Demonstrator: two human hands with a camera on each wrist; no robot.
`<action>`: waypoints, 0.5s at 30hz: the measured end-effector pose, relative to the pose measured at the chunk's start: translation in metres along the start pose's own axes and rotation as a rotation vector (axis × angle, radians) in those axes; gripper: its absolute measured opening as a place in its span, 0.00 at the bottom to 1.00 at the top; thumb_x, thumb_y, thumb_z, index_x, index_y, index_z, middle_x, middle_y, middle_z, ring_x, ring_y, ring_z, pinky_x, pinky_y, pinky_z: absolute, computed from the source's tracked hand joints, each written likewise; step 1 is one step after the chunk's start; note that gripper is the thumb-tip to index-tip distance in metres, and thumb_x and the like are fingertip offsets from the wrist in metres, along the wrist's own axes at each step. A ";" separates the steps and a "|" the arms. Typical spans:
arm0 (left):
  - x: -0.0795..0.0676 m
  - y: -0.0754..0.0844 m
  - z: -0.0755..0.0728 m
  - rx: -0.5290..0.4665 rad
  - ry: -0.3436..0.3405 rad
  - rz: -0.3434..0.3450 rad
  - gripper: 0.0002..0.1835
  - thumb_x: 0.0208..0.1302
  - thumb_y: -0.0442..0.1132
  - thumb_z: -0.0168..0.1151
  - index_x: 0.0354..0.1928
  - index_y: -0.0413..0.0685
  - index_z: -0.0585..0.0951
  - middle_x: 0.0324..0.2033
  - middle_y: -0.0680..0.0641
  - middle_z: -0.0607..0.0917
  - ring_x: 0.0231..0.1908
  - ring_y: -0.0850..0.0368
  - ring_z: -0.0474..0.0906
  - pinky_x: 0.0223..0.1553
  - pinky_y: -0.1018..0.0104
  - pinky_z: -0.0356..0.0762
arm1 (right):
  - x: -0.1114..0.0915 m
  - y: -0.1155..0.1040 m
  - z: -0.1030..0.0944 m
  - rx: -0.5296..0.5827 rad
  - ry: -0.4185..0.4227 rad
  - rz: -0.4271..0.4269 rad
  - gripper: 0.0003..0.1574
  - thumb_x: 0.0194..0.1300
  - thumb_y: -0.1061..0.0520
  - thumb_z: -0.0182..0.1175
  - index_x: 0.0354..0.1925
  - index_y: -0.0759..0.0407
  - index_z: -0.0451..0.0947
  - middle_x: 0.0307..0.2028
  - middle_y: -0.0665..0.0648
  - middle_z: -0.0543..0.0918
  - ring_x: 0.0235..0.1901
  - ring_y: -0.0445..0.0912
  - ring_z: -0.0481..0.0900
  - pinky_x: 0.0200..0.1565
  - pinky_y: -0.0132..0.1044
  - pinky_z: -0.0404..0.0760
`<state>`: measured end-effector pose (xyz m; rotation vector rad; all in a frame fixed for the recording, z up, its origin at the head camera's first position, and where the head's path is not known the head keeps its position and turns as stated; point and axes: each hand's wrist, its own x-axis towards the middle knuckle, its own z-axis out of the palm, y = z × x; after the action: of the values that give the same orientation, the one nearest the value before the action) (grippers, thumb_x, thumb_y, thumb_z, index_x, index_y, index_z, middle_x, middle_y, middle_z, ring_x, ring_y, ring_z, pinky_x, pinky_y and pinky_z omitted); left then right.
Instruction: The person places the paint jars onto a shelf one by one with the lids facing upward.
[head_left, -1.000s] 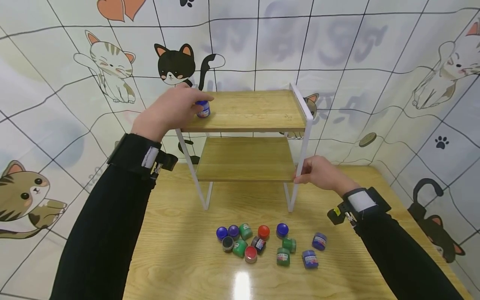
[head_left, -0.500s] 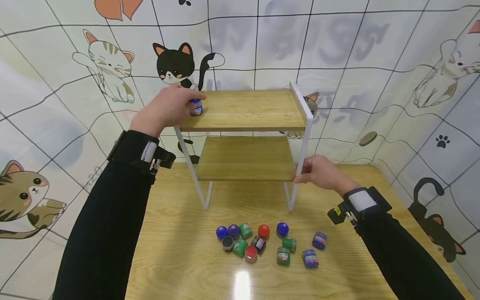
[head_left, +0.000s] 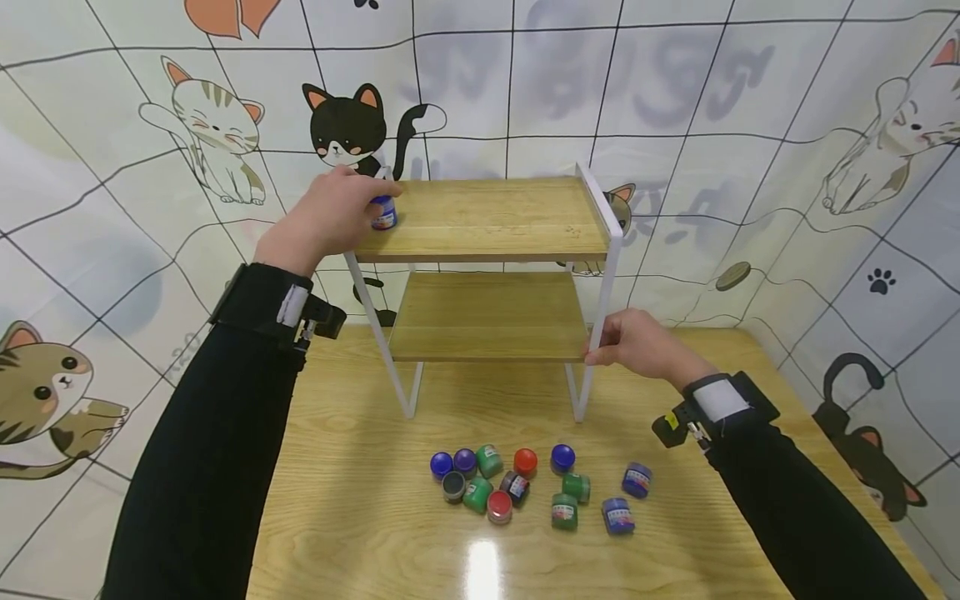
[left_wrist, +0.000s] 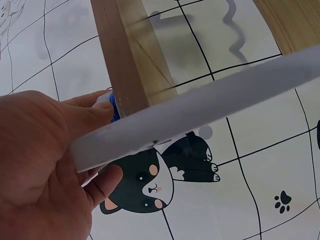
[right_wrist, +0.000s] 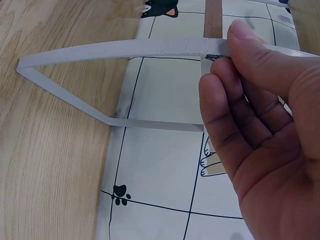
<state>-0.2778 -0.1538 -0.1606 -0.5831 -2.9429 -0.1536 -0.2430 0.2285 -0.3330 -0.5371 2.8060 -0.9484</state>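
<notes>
My left hand (head_left: pixel 322 212) holds a small blue paint jar (head_left: pixel 385 215) at the left end of the shelf's top board (head_left: pixel 495 217). In the left wrist view, only a blue sliver of the jar (left_wrist: pixel 115 106) shows past the thumb, beside the board's edge and the white frame. With thumb and fingers, my right hand (head_left: pixel 641 342) pinches the right leg (head_left: pixel 607 283) of the two-tier shelf at lower-board height. The right wrist view shows the thumb on one side of that white metal leg (right_wrist: pixel 125 48), the curled fingers on the other.
On the wooden table (head_left: pixel 337 517), several paint jars lie in front of the shelf: a mixed cluster (head_left: pixel 477 493), green ones (head_left: pixel 565 511) and blue ones (head_left: pixel 618 517) to the right. The lower board (head_left: pixel 487 317) sits under the top one. A cat-printed sheet (head_left: pixel 480 92) hangs close behind.
My left hand has slid the blue jar leftward along the top board to its left end. The right hand keeps its grip on the leg; the loose jars have stayed put.
</notes>
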 end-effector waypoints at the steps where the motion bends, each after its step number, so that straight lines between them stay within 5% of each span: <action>1: 0.000 0.000 0.000 -0.005 -0.001 -0.002 0.23 0.75 0.33 0.44 0.70 0.48 0.68 0.58 0.34 0.78 0.65 0.35 0.60 0.65 0.42 0.60 | 0.000 0.000 0.000 -0.002 0.001 0.000 0.07 0.60 0.57 0.68 0.35 0.60 0.85 0.30 0.53 0.88 0.33 0.45 0.79 0.37 0.37 0.75; 8: 0.000 -0.002 0.001 -0.026 0.010 -0.002 0.23 0.75 0.34 0.45 0.70 0.48 0.68 0.61 0.35 0.77 0.64 0.35 0.60 0.65 0.42 0.59 | 0.000 0.001 0.000 0.010 -0.003 -0.001 0.08 0.60 0.56 0.68 0.35 0.60 0.85 0.31 0.57 0.88 0.34 0.45 0.80 0.37 0.37 0.75; 15: -0.002 -0.003 0.002 -0.071 0.089 0.050 0.22 0.74 0.34 0.48 0.68 0.44 0.70 0.61 0.37 0.77 0.61 0.37 0.64 0.64 0.42 0.60 | 0.000 0.002 0.000 0.017 0.000 -0.011 0.08 0.60 0.57 0.68 0.35 0.61 0.85 0.31 0.56 0.88 0.34 0.45 0.80 0.37 0.37 0.75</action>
<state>-0.2777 -0.1573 -0.1630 -0.6417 -2.8436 -0.2727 -0.2435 0.2296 -0.3340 -0.5504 2.7949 -0.9733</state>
